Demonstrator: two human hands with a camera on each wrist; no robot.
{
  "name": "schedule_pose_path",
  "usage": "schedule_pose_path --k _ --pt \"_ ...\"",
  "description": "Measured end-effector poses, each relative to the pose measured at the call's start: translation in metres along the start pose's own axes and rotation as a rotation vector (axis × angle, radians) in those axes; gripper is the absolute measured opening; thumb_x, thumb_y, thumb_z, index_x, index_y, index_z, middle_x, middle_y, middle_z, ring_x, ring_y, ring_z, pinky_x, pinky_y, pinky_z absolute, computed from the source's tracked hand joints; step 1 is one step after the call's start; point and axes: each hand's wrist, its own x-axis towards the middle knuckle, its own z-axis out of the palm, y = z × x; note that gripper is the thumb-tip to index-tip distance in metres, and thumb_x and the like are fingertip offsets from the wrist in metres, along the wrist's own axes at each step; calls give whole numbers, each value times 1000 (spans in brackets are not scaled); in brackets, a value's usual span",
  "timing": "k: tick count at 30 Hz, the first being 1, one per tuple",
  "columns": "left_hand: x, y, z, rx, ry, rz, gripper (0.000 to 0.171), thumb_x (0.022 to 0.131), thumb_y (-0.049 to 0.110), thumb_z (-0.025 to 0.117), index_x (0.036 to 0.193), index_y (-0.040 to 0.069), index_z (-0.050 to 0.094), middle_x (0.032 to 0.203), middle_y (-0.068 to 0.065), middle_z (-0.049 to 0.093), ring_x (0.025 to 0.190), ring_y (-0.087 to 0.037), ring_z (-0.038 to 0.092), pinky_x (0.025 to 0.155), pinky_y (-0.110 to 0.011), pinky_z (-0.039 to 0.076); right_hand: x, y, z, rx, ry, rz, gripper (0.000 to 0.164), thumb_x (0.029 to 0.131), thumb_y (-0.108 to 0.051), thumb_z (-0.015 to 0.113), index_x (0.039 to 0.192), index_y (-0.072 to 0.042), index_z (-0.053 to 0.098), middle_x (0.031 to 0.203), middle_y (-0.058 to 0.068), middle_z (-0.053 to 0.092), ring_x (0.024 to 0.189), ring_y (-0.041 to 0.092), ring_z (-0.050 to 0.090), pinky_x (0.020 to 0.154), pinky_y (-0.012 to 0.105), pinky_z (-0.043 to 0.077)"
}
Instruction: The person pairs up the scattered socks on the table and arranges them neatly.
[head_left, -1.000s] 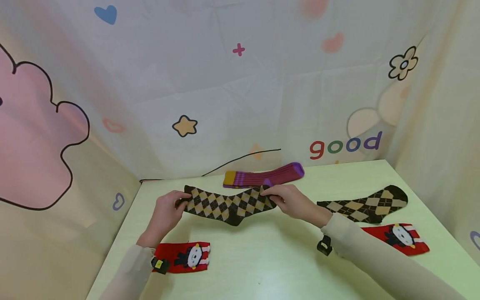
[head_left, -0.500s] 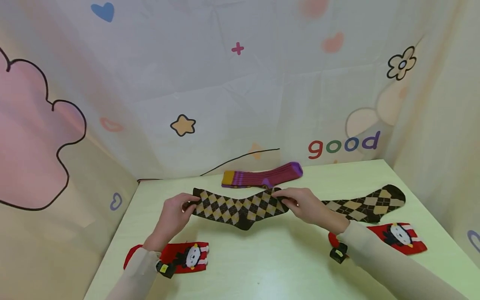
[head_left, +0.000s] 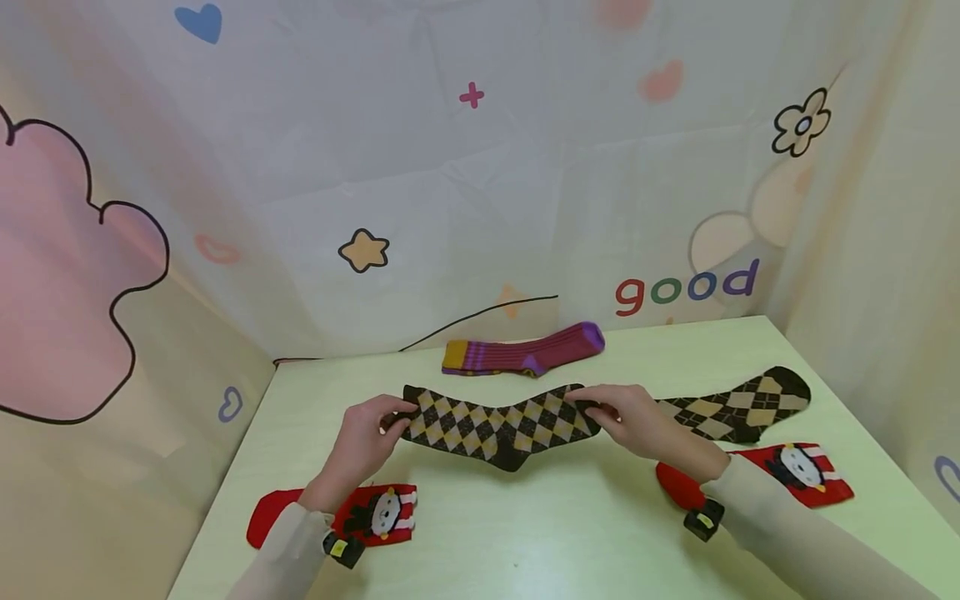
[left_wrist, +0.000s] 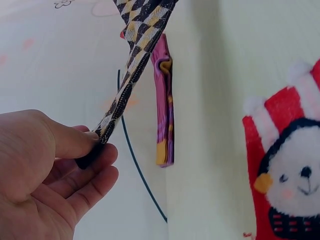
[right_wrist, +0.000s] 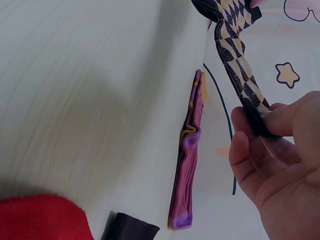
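A black argyle sock [head_left: 465, 423] with tan and yellow diamonds hangs stretched between both hands above the table, its dark heel sagging in the middle. My left hand [head_left: 370, 435] pinches the cuff end between thumb and fingers; the left wrist view shows the dark cuff [left_wrist: 90, 156] in that grip. My right hand [head_left: 624, 419] pinches the toe end, and its dark tip [right_wrist: 257, 122] shows between thumb and fingers in the right wrist view. Behind the held sock lies a maroon and purple sock [head_left: 517, 350] with a mustard cuff.
Another argyle sock [head_left: 738, 406] lies at the right, partly behind the right hand. Red socks with a white animal face lie under each forearm, a left one [head_left: 273, 512] and a right one [head_left: 821, 475]. A printed curtain [head_left: 450, 192] rises behind the pale table [head_left: 480, 550].
Both hands have moved to the right and a little nearer with the argyle sock held between them. More of both red socks shows now. The other socks lie as before.
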Motion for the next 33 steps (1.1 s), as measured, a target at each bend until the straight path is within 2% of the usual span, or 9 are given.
schedule_pose_path --k 6,14,23,28,33 --pt "-2 6 6 -4 -14 27 22 88 -4 78 106 8 79 103 -4 74 74 -11 59 66 -25 55 -9 -3 -6 -9 -30 57 38 94 8 66 130 -5 70 103 3 71 60 1 40 54 22 41" --pt "-5 12 12 -22 -52 19 23 87 -3 79 107 8 79 102 -3 74 71 -11 55 63 -23 52 -18 -2 -13 20 -69 103 38 95 7 66 130 -5 69 84 -3 62 57 1 36 53 21 38" --pt "-7 19 16 -73 -107 28 23 88 -4 77 108 6 78 102 -5 74 68 -10 55 59 -22 51 -27 1 -18 21 -85 95 37 94 9 66 129 -2 69 102 6 73 56 0 35 52 21 39" --pt "-10 21 19 -84 -129 34 22 88 -3 77 108 5 78 104 -6 74 65 -8 52 57 -21 50 -31 2 -19 30 -106 102 37 94 9 65 129 -1 69 105 7 73 57 0 36 52 21 40" --pt "-12 21 24 -93 -150 25 22 88 -3 77 108 6 78 108 -6 75 68 -8 55 60 -21 52 -34 2 -20 17 -123 112 37 94 8 66 129 -2 69 105 6 73 59 0 40 54 21 42"
